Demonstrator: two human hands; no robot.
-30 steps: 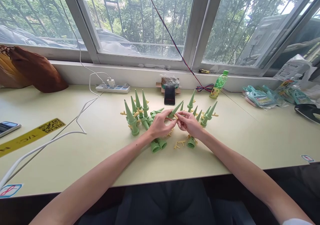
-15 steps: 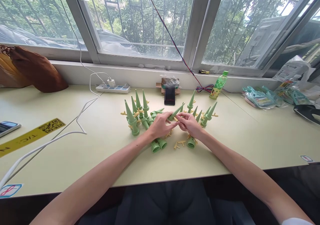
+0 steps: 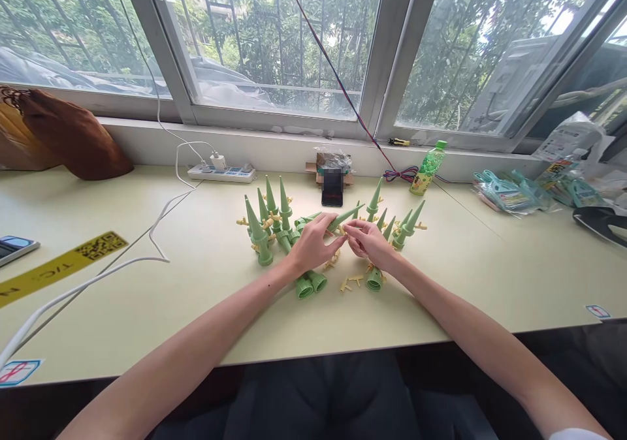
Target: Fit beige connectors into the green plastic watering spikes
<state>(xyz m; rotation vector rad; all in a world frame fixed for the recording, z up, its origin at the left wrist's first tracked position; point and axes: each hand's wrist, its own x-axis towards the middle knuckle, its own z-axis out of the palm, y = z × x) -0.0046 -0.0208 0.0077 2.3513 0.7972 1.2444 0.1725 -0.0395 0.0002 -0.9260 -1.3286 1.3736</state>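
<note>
My left hand (image 3: 315, 243) is closed around a green plant watering spike (image 3: 347, 216), whose tip points right and away from me. Close against it, the fingers of my right hand (image 3: 371, 240) pinch a small yellow valve (image 3: 342, 230) at the spike's side; the fingers partly cover it, so whether it is seated cannot be told. Upright green spikes with yellow valves (image 3: 258, 231) stand to the left, and a similar group (image 3: 407, 226) is at the right. Loose spikes (image 3: 304, 288) lie below my left hand. Several loose yellow valves (image 3: 353, 279) lie between my forearms.
A phone (image 3: 332, 188) leans on a small box at the back. Behind stand a power strip (image 3: 223, 173) and a green-capped drink bottle (image 3: 428, 169). A white cable (image 3: 157, 237) crosses the table on the left. Bagged teal items (image 3: 512, 190) lie at the right.
My hands have barely moved. The held spike has tilted slightly, its tip shifting a little to the right, and the right fingers remain at the valve.
</note>
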